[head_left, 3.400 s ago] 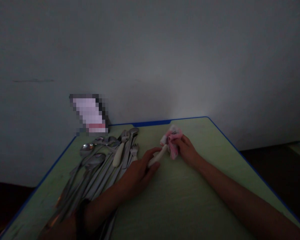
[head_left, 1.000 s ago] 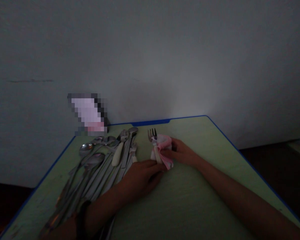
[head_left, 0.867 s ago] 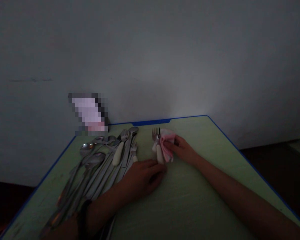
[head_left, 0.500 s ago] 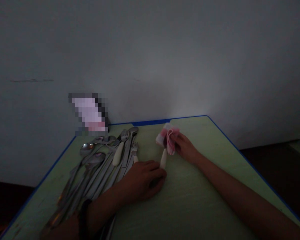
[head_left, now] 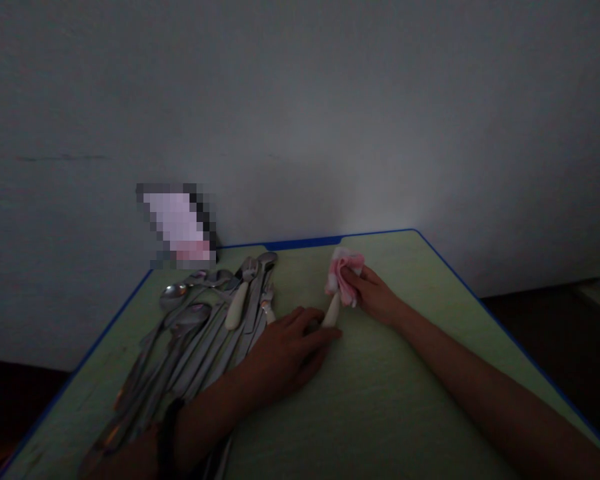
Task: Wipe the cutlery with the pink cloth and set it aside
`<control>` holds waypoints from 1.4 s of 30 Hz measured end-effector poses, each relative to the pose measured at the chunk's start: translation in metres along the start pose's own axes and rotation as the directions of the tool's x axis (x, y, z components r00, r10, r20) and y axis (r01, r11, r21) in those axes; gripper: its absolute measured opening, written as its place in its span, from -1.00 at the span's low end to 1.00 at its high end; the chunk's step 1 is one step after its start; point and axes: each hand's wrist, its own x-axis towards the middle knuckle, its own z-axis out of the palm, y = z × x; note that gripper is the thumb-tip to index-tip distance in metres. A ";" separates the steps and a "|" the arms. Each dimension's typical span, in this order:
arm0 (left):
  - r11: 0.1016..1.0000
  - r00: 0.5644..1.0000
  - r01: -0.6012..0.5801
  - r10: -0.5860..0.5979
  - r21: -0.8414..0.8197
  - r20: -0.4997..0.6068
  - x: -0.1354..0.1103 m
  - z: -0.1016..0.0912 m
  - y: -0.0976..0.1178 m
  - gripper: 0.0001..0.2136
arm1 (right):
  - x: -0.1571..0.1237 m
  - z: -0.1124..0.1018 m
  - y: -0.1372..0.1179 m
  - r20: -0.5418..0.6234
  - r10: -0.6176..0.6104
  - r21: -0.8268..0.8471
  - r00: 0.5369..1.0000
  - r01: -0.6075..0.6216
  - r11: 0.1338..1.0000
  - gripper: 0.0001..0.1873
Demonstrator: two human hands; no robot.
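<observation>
My left hand (head_left: 285,350) rests on the green table (head_left: 380,400) and pinches the near end of a white-handled fork (head_left: 333,310). A pink and white cloth (head_left: 344,272) covers the far end of that fork, so its tines are hidden. My right hand (head_left: 375,293) is closed on the cloth and presses it round the fork. Both forearms lie over the table.
A heap of metal spoons, forks and knives (head_left: 200,333), some with white handles, lies on the table's left half. A blurred pink-white object (head_left: 177,227) stands at the back left by the grey wall (head_left: 300,120). The table has a blue rim (head_left: 303,244).
The fork's tines, bare a second ago, are now under the cloth. My right hand slid the cloth from the handle out to the far end. My left hand kept hold of the handle.
</observation>
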 end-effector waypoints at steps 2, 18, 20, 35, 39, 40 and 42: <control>1.000 1.000 0.009 -0.009 -0.022 0.003 0.001 -0.001 0.000 -0.77 | 0.001 0.000 0.003 -0.021 0.022 0.061 1.000 -0.021 0.998 -0.75; 0.998 0.999 0.017 -0.019 -0.059 -0.026 0.000 -0.002 -0.002 -0.85 | -0.001 -0.002 -0.002 0.052 0.009 -0.124 0.999 -0.002 0.992 -0.66; 0.998 0.999 0.019 -0.021 -0.058 -0.030 0.000 0.000 -0.003 -0.85 | -0.003 -0.003 -0.005 0.104 0.006 -0.252 0.995 0.021 0.968 -0.61; 0.989 1.000 0.014 -0.017 -0.146 -0.019 0.002 -0.005 -0.004 -0.82 | 0.000 0.008 -0.003 -0.121 0.027 0.083 0.992 -0.017 0.996 -0.45; 0.987 1.000 -0.006 0.007 -0.163 0.004 -0.001 -0.008 -0.004 -0.74 | -0.001 0.009 -0.005 -0.139 0.024 0.048 0.990 -0.018 0.999 -0.49; 0.987 1.000 -0.013 0.013 -0.161 0.002 -0.001 -0.008 -0.005 -0.71 | -0.002 0.009 -0.005 -0.128 0.023 0.039 0.992 -0.019 0.999 -0.49; 0.988 0.999 -0.032 0.031 -0.149 -0.008 -0.002 -0.006 -0.007 -0.68 | -0.003 0.008 -0.005 -0.082 0.031 0.009 0.996 -0.030 1.000 -0.50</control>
